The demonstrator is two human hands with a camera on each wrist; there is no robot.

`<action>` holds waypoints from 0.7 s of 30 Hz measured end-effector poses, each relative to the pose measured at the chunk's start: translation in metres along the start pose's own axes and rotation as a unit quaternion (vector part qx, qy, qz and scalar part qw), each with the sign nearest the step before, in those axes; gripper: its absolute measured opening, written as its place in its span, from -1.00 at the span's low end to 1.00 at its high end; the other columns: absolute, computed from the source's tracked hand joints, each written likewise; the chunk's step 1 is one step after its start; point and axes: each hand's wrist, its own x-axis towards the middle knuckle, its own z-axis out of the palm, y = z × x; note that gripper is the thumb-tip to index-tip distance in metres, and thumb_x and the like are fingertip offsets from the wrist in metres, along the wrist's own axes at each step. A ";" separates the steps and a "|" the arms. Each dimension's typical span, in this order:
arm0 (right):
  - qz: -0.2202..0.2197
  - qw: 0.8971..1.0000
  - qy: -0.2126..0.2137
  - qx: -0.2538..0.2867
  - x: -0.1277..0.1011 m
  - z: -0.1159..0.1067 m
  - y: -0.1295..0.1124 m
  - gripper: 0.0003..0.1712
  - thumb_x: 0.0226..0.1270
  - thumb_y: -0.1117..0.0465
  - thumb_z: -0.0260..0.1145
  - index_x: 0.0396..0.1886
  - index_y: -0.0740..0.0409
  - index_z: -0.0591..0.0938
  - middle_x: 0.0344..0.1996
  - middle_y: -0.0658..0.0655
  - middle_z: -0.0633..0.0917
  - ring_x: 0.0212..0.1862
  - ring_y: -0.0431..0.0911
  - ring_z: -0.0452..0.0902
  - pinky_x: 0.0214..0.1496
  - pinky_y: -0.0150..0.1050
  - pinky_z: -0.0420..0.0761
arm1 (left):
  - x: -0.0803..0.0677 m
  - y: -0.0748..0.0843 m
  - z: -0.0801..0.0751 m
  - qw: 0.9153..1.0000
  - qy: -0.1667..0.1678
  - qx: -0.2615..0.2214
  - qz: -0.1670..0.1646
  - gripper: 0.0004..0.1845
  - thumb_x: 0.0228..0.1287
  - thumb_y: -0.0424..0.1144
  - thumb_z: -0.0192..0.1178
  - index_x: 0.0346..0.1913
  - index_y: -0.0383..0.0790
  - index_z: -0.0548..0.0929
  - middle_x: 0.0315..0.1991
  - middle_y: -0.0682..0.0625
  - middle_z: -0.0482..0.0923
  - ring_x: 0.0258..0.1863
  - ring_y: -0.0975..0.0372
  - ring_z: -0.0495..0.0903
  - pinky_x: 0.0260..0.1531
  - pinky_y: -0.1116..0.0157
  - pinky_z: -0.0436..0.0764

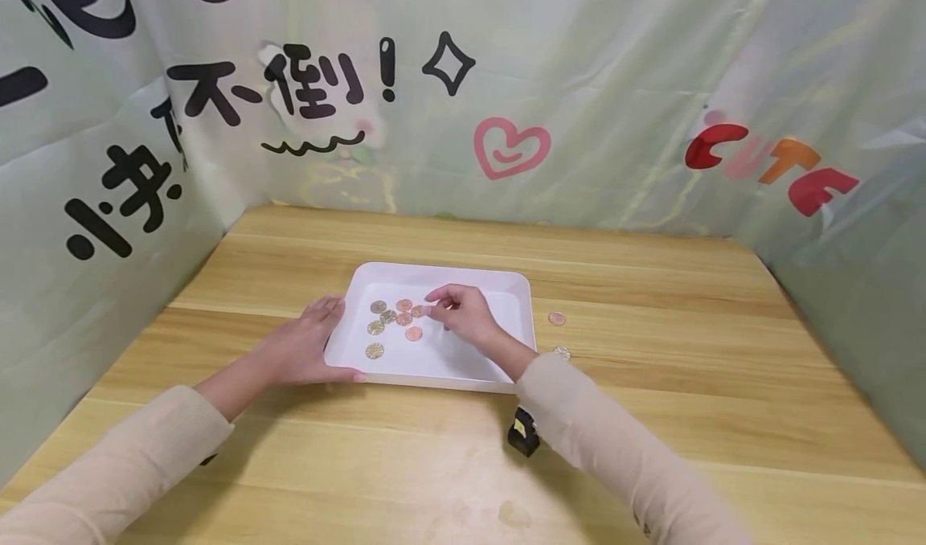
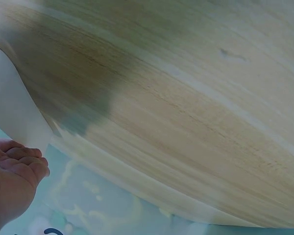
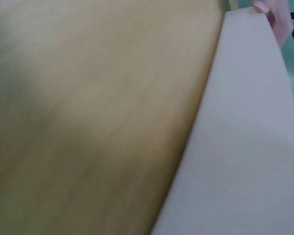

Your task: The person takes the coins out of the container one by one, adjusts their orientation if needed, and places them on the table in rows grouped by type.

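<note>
A shallow white tray (image 1: 463, 356) rests on the wooden table, with several copper-coloured coins (image 1: 413, 333) and several duller yellowish coins (image 1: 374, 350) in its left half. My left hand (image 1: 311, 344) holds the tray's near left corner, thumb along the front rim and fingers by the left wall. In the left wrist view, fingers of that hand (image 2: 19, 171) show beside the tray's wall (image 2: 14, 98). Over the tray is my right hand (image 1: 463, 313), thumb and forefinger a little apart, the thumb tip beside a copper coin (image 1: 418, 311). The right wrist view shows mainly the tray's outer wall (image 3: 235, 122).
Right of the tray, a copper coin (image 1: 556, 318) and a silvery coin (image 1: 561, 353) lie on the table (image 1: 687, 352). Below my right wrist is a small black device (image 1: 523, 432). Printed cloth (image 1: 615, 87) hangs around the table's back and sides.
</note>
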 end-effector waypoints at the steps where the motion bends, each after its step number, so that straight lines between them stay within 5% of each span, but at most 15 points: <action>1: 0.001 1.000 -0.002 -0.001 0.001 0.003 0.001 -0.79 0.15 0.37 0.32 -0.22 0.40 0.63 -0.62 0.00 0.54 -0.64 -0.27 0.33 -0.58 -0.47 0.35 | 0.000 0.000 0.000 1.000 0.000 -0.001 0.000 0.21 -0.15 0.35 0.25 0.31 -0.61 0.14 0.33 -0.44 0.13 0.34 -0.25 0.11 0.19 -0.12 0.33; 12: 0.053 0.995 -0.036 -0.073 0.006 0.027 0.009 -0.80 0.10 0.36 0.36 -0.24 0.34 0.65 -0.58 -0.03 0.48 -0.56 -0.27 0.35 -0.52 -0.51 0.34 | -0.001 0.000 0.001 1.000 0.002 0.005 0.006 0.20 -0.13 0.35 0.25 0.31 -0.61 0.15 0.33 -0.43 0.16 0.33 -0.26 0.13 0.17 -0.11 0.36; 21: 0.020 0.994 -0.027 -0.107 0.001 0.031 0.013 -0.90 0.06 0.45 0.30 -0.37 0.37 0.63 -0.55 0.04 0.50 -0.46 -0.23 0.28 -0.40 -0.50 0.29 | -0.001 -0.001 0.001 1.000 0.006 0.005 0.007 0.19 -0.14 0.34 0.26 0.30 -0.62 0.16 0.32 -0.44 0.17 0.32 -0.26 0.15 0.15 -0.13 0.36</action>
